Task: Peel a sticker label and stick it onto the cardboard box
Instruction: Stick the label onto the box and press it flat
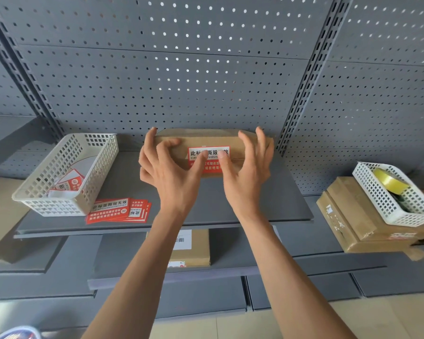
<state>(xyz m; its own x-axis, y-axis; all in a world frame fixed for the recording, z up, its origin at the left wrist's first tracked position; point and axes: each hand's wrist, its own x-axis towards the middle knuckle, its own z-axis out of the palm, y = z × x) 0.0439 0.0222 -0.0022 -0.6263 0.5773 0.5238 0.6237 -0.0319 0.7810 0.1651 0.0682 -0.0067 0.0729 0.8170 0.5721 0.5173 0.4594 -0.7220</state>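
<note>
On the grey metal shelf (267, 206), against the perforated back panel (181, 77), the cardboard box (213, 140) is lying lengthwise with the red-and-white sticker label (209, 158) sitting on its front face. Your left hand (168, 167) is cupping the box's left end with fingers spread and its thumb pressing on the label, while your right hand (246, 167) is doing likewise at the right end. Near the left white basket (66, 174), spare red stickers (118, 211) are lying fanned out.
</note>
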